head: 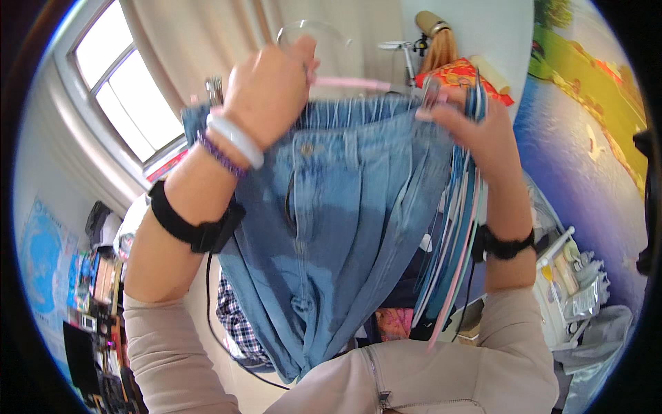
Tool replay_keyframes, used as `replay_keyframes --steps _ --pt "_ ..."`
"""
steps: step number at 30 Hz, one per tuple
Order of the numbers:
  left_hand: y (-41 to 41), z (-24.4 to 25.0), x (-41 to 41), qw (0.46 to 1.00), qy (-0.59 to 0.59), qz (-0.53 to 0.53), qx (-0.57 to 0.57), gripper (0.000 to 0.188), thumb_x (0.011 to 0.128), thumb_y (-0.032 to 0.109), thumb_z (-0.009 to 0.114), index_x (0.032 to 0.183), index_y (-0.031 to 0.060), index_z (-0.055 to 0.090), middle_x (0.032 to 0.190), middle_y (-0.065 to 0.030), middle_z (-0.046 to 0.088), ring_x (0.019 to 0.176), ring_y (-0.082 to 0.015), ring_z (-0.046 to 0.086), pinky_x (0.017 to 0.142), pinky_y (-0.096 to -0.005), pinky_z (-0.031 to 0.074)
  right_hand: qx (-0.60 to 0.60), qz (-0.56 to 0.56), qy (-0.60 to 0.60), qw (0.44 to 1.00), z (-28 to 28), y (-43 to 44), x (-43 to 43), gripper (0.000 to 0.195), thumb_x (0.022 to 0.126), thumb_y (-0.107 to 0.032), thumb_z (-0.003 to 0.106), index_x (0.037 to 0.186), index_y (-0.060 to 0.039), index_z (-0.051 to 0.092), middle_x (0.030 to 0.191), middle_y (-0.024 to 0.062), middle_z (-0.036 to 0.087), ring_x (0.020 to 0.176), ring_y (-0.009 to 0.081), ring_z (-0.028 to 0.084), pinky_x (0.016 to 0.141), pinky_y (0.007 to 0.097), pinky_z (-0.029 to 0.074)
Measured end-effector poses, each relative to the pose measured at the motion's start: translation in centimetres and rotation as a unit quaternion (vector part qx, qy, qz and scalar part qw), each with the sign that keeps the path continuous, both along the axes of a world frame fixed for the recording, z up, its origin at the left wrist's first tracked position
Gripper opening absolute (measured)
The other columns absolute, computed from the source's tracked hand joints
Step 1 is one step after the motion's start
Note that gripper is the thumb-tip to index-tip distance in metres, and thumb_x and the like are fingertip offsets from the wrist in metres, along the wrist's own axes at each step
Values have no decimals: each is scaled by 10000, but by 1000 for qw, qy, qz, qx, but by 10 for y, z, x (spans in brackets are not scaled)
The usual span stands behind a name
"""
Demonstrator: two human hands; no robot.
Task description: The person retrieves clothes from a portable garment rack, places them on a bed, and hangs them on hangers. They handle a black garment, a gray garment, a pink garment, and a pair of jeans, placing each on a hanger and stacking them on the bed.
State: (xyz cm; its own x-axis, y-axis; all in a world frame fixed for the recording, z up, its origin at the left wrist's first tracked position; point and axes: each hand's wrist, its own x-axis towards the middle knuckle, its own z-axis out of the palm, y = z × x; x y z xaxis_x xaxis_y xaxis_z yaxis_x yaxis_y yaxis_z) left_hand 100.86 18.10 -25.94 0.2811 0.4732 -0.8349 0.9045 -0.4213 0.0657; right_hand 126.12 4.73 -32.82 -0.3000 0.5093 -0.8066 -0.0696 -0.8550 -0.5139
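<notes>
Blue denim jeans (331, 181) with an elastic back waistband hang upright in front of me from a pink clip hanger (354, 83). Its metal clip (214, 89) stands at the left end of the waistband. My left hand (274, 88) is closed at the hanger's middle, under a clear curved hook (310, 25); its fingertips are partly hidden. At the right end of the waistband, my right hand (470, 127) pinches another metal clip (430, 90), slightly blurred. A bundle of thin blue, white, pink and mint hangers (457, 233) hangs from my right hand, beside the jeans.
Beige curtains (207, 31) and a window (121, 77) are behind at left. A red patterned cloth (465, 77) lies near a bicycle seat (395, 45). Checked cloth (238, 321) lies below, a white rack with items (561, 295) at right, a cluttered desk (103, 331) at left.
</notes>
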Motion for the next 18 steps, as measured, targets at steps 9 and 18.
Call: replay_keyframes --steps 9,18 --pt "-11 0 32 903 -143 181 -363 175 918 227 630 960 60 663 706 -189 627 687 -350 646 600 -439 495 -60 39 97 993 -17 -19 24 214 878 -217 694 937 -17 744 790 43 718 717 106 640 706 273 515" --pt "-53 25 -2 895 -176 228 -342 277 941 289 605 946 27 693 801 -200 643 785 -405 614 691 -454 501 -181 51 137 972 11 -53 11 279 896 -266 713 992 -4 736 874 49 727 822 105 648 772 264 510"
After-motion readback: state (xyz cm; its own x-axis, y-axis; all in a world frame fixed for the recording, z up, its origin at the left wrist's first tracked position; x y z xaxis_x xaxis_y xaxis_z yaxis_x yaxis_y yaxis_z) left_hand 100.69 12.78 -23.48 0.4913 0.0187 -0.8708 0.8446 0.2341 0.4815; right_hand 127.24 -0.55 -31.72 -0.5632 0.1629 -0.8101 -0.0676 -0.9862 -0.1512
